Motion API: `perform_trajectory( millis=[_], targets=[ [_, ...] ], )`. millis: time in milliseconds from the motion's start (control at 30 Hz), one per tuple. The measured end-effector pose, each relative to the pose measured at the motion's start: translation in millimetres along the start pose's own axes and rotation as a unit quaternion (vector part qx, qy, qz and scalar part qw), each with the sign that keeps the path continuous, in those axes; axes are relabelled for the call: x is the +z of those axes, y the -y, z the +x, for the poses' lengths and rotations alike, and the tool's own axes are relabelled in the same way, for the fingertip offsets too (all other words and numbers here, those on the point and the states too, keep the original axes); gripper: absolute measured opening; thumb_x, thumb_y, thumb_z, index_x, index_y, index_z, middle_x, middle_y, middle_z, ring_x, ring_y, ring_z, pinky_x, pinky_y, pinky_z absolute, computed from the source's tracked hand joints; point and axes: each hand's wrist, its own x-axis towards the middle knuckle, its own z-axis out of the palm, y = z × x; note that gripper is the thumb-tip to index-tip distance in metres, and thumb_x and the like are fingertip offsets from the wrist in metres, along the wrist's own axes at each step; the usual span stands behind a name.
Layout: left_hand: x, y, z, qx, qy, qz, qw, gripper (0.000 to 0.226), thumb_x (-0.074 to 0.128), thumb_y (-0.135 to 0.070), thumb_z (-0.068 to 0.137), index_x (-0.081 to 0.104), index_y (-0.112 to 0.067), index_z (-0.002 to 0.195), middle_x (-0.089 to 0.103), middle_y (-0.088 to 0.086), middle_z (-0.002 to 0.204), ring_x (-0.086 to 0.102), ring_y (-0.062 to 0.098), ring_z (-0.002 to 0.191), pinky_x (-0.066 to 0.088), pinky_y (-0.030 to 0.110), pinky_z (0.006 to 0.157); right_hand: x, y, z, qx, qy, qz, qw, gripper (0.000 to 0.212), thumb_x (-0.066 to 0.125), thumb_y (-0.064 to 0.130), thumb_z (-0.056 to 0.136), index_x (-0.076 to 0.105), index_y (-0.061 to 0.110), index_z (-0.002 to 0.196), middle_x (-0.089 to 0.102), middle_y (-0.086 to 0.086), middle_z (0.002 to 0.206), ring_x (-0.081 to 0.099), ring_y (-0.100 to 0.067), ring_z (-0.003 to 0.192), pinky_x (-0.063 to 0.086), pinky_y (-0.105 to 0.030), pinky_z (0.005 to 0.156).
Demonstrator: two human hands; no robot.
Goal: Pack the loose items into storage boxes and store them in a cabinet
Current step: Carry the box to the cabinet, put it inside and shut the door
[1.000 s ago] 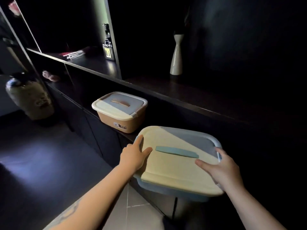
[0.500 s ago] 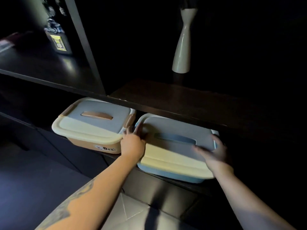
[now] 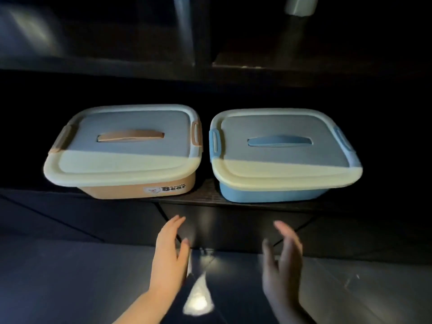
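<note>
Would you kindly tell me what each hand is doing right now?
Left hand: open, fingers straight, holding nothing.
Right hand: open, blurred, holding nothing.

Orange box [image 3: 121, 157] and blue box [image 3: 284, 160] side by side on shelf [image 3: 205, 195], left hand [image 3: 169, 252], right hand [image 3: 281, 260] empty below

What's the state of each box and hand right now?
orange box: lid on, side latches up, resting on the shelf.
blue box: lid on, resting on the shelf beside the orange box, apart from it.
left hand: open, empty, below the shelf.
right hand: open, empty, blurred.
</note>
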Motion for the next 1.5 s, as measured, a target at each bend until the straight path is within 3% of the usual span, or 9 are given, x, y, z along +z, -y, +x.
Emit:
perform_trajectory(
  millis=[133,267,533,633,733,900,1067,1233,1500],
  targets=[
    [3.6,41.6,17.3,-0.072,0.047,0.03,0.996,0.058,0.048,0.007,0.087,0.039,-0.02,0.138,0.036,-0.002,0.146,0.03,0.012,0.137,0.022,0.024,0.113,72.0,20.5,-22.3,-0.153,0.216,-0.079,0.961,0.054,0.068,-0.002,0.075,0.061,0.014,0.126,0.055,-0.004,0.135,0.049,-0.021,0.127,0.041,-0.041,0.107],
    [4.7,54.2,49.2,-0.098,0.004,-0.012,0.995,0.06,0.047,0.009,0.083,0.039,-0.018,0.137,0.041,-0.015,0.125,0.034,-0.008,0.118,0.022,0.005,0.098,123.0,49.5,1.5,-0.237,0.367,-0.183,0.881,0.079,0.06,0.007,0.081,0.023,0.011,0.151,0.027,-0.006,0.156,0.022,-0.023,0.144,0.013,-0.035,0.12],
    [-0.2,89.0,60.8,-0.151,0.046,-0.12,0.98,0.065,0.048,0.001,0.091,0.025,-0.021,0.147,0.036,-0.007,0.145,0.034,0.004,0.133,0.028,0.018,0.107,156.2,46.8,-8.9,-0.246,0.276,-0.285,0.884,0.082,0.064,0.02,0.077,0.027,0.013,0.15,0.037,-0.005,0.148,0.032,-0.023,0.137,0.012,-0.04,0.12],
    [-6.4,94.3,57.5,-0.163,0.043,-0.171,0.971,0.056,0.048,-0.002,0.092,0.035,-0.026,0.14,0.047,-0.019,0.124,0.048,-0.02,0.104,0.038,0.001,0.082,160.7,48.7,-18.5,-0.24,0.258,-0.283,0.892,0.08,0.063,0.012,0.077,0.027,0.011,0.15,0.037,-0.009,0.149,0.031,-0.025,0.139,0.011,-0.04,0.121],
    [-15.9,96.1,51.4,-0.191,0.053,-0.204,0.959,0.032,0.045,-0.009,0.096,0.045,-0.023,0.125,0.055,-0.012,0.114,0.054,-0.009,0.098,0.044,0.005,0.069,149.5,46.3,-29.1,-0.256,0.25,-0.275,0.892,0.08,0.06,0.004,0.075,0.03,0.007,0.149,0.04,-0.012,0.148,0.032,-0.027,0.14,0.011,-0.039,0.121],
    [-37.8,86.3,5.3,-0.196,0.075,-0.159,0.965,0.024,0.037,-0.03,0.1,0.053,-0.024,0.117,0.057,-0.009,0.108,0.054,0.008,0.105,0.044,0.028,0.092,116.3,28.2,-76.6,-0.291,0.222,-0.24,0.899,0.075,0.063,0.009,0.074,0.039,0.008,0.144,0.043,-0.011,0.145,0.035,-0.027,0.137,0.01,-0.037,0.119],
    [-40.6,56.3,-85.3,-0.254,0.134,-0.136,0.948,0.032,0.042,-0.03,0.099,0.06,-0.012,0.119,0.055,0.006,0.116,0.052,0.021,0.112,0.04,0.043,0.104,60.5,2.5,-127.2,-0.307,0.181,-0.238,0.903,0.049,0.061,0.033,0.084,0.048,0.016,0.128,0.053,-0.009,0.125,0.044,-0.025,0.117,0.048,-0.043,0.095],
    [-26.6,22.2,-174.9,-0.28,0.165,-0.195,0.925,0.027,0.053,-0.018,0.095,0.063,-0.001,0.113,0.06,0.007,0.107,0.058,0.003,0.089,0.046,0.01,0.08,-6.2,-6.7,-160.3,-0.219,0.244,-0.233,0.916,0.031,0.067,0.039,0.083,0.069,0.014,0.101,0.068,-0.012,0.098,0.066,-0.032,0.089,0.054,-0.038,0.073],
    [59.4,-14.8,-273.9,-0.262,0.3,-0.234,0.887,0.012,0.062,-0.01,0.088,0.063,-0.01,0.1,0.069,-0.012,0.066,0.06,-0.007,0.06,0.046,0.008,0.061,-131.8,-48.4,-170.7,-0.043,0.308,-0.231,0.922,0.045,0.07,0.042,0.081,0.058,0.03,0.123,0.035,0.008,0.15,0.029,-0.016,0.14,0.026,-0.037,0.112]
  ],
)
